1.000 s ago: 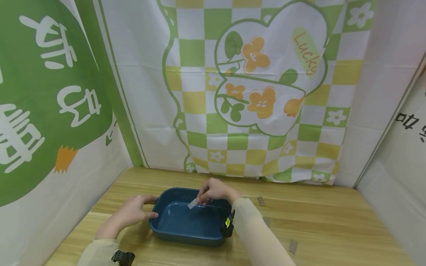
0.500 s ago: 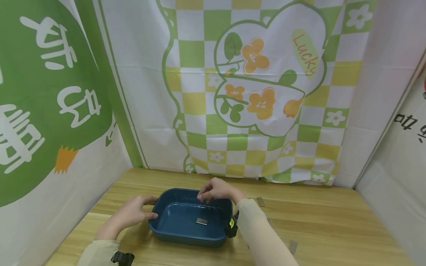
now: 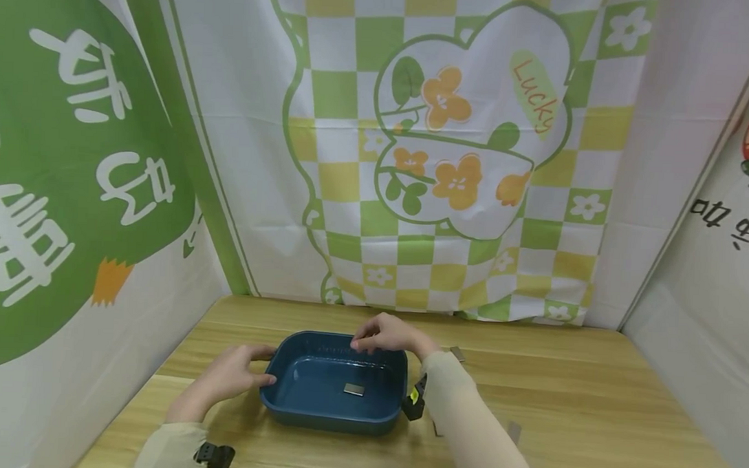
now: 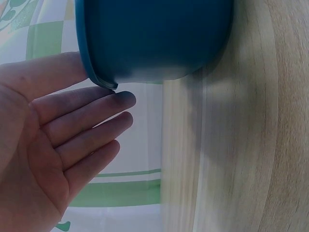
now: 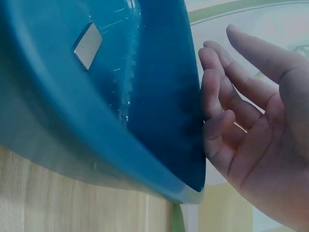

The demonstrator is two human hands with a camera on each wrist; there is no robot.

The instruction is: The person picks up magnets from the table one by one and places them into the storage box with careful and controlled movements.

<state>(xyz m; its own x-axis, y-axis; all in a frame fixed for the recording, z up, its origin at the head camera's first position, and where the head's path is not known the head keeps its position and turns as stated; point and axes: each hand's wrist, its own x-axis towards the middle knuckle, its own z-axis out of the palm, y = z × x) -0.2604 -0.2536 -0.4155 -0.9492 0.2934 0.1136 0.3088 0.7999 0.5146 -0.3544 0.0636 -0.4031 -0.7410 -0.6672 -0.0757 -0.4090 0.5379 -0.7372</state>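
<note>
A dark blue rectangular basin stands on the wooden table. My left hand holds its left end, the thumb over the rim and the other fingers extended along the outside; in the left wrist view, this hand meets the basin's rim. Above the basin's back right part hovers my right hand. In the right wrist view, the right hand has loosely bent fingers, thumb apart, nothing between them. A small flat silvery metal block lies on the basin floor.
More small metal pieces lie on the table right of the basin: one at the back, another piece farther right, partly behind the right sleeve. Printed cloth hangs behind the table. Wrist cameras sit on both sleeves.
My right hand has let go of the metal block, which dropped onto the basin floor. Since then that hand has shifted slightly right. The left hand keeps its place on the basin.
</note>
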